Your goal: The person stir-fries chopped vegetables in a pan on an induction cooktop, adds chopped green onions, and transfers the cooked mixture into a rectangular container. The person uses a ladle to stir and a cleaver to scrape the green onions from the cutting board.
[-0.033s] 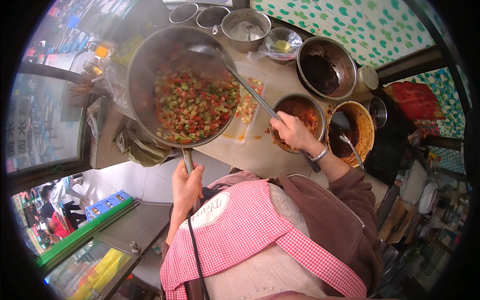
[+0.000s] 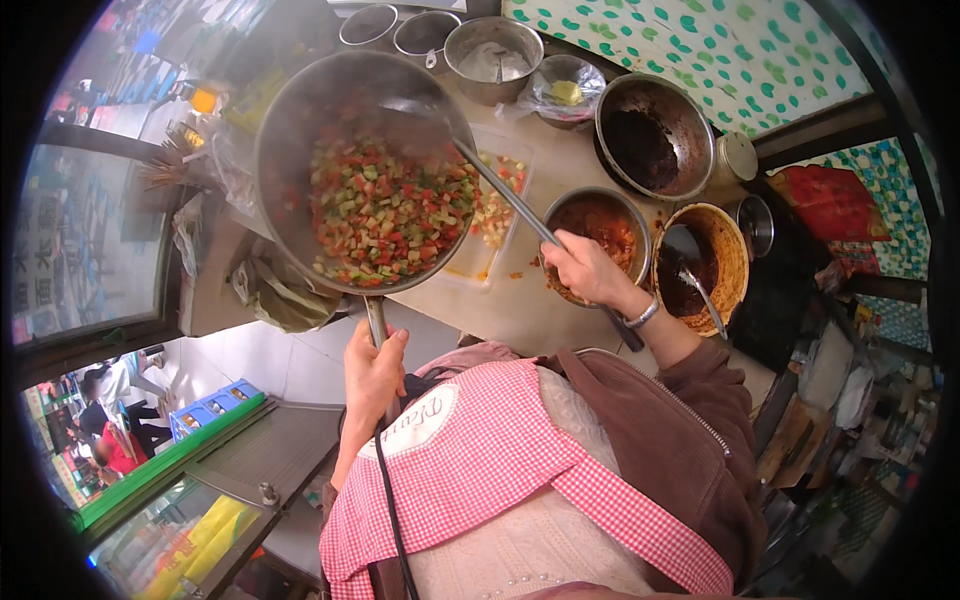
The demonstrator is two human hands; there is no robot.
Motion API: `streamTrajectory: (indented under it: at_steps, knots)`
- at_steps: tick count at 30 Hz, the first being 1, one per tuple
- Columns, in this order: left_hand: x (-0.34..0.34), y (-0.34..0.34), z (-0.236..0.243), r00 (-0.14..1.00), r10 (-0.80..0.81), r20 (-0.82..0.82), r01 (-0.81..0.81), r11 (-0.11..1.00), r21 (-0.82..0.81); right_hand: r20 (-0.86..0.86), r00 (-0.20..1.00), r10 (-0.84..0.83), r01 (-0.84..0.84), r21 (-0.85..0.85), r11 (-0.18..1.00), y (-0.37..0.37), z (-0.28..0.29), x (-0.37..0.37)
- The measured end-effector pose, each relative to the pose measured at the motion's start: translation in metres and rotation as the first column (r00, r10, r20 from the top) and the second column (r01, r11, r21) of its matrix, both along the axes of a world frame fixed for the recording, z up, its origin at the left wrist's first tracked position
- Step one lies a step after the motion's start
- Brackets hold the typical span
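A deep metal wok (image 2: 283, 215) hangs over the table's left part, steaming. Diced green and red vegetables (image 2: 390, 215) fill its near and right portion. My left hand (image 2: 373, 372) is wrapped around the wok's handle (image 2: 375, 316). In my right hand (image 2: 594, 268), fingers closed, is a long-handled metal wok spatula (image 2: 508, 191); its head reaches into the wok above the vegetables, hazy in the steam. Beneath the wok's right rim, a clear plastic container (image 2: 513, 228) with more diced vegetables is partly hidden. A steel bowl (image 2: 643, 225) of red chopped food stands beside my right hand.
At the right are a sauce-smeared pot (image 2: 741, 262) with a spoon (image 2: 705, 298) and a stained dark basin (image 2: 704, 128). Steel bowls (image 2: 460, 83) line the back. A crumpled bag (image 2: 285, 299) hangs at the table's left edge. A black cord (image 2: 392, 500) crosses my apron.
The spatula's head has shifted slightly right and toward me inside the wok, with my right hand nearly in place. My left hand and the wok have barely moved.
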State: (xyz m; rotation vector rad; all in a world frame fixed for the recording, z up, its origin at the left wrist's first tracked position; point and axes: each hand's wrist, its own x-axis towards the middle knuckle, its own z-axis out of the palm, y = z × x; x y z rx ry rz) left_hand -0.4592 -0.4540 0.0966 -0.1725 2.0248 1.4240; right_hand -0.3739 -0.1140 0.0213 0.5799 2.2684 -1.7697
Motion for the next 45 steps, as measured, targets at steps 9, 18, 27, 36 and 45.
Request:
streamTrajectory:
  at_steps: [9,18,27,36,45]
  knots:
    - [-0.007,-0.003,-0.010,1.000,0.006,0.006,-0.006,1.000,0.007,0.031,0.995,0.093,-0.095,0.092,0.991,-0.009,0.031,0.069]
    - [-0.008,0.001,-0.002,1.000,0.020,0.002,-0.020,1.000,-0.020,-0.249,0.966,0.067,0.027,0.354,0.935,0.004,0.001,0.017]
    - [-0.009,-0.004,-0.005,0.999,0.015,-0.030,-0.016,1.000,-0.011,0.033,0.997,0.072,-0.074,0.067,0.995,-0.019,0.031,0.073]
    - [-0.007,-0.003,0.000,0.999,-0.026,-0.035,0.025,0.999,-0.032,-0.091,0.995,-0.045,0.050,0.051,0.997,0.004,0.005,0.005]
    - [-0.006,-0.002,0.004,0.997,-0.012,-0.073,0.005,0.996,-0.094,0.097,0.988,0.117,-0.099,-0.170,0.980,-0.018,0.026,0.030]
